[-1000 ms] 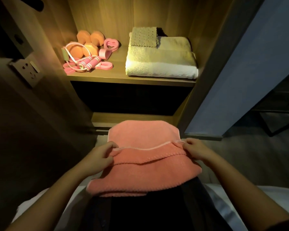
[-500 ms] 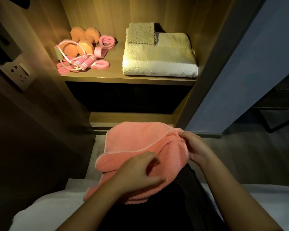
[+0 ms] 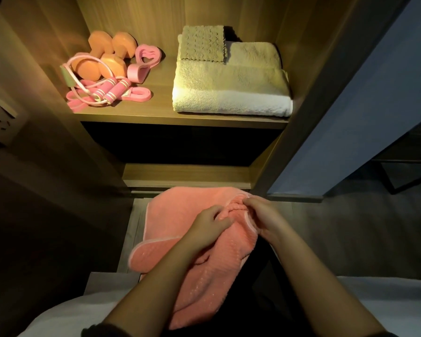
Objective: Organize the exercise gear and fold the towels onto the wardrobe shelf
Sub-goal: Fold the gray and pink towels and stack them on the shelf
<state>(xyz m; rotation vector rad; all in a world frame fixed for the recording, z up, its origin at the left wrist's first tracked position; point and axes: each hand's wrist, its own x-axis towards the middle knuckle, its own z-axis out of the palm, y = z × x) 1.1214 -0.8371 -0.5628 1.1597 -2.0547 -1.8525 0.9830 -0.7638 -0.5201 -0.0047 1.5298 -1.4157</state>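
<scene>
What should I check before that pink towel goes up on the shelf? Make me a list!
1. Towel held: ok. The left grip and right grip both pinch the pink towel.
2. Fold neat: not ok. It is bunched between the grips, and a corner sticks out left.
3. Room on the shelf: ok. The white towel has bare top beside the small beige cloth.
4. Gear aside: ok. The dumbbells and jump rope sit on the shelf's left side.
5. Edges matched underneath: cannot tell; the top layer hides them.

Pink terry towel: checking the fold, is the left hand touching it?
Touching. Head view shows the left hand pinching the pink terry towel at its fold.
</scene>
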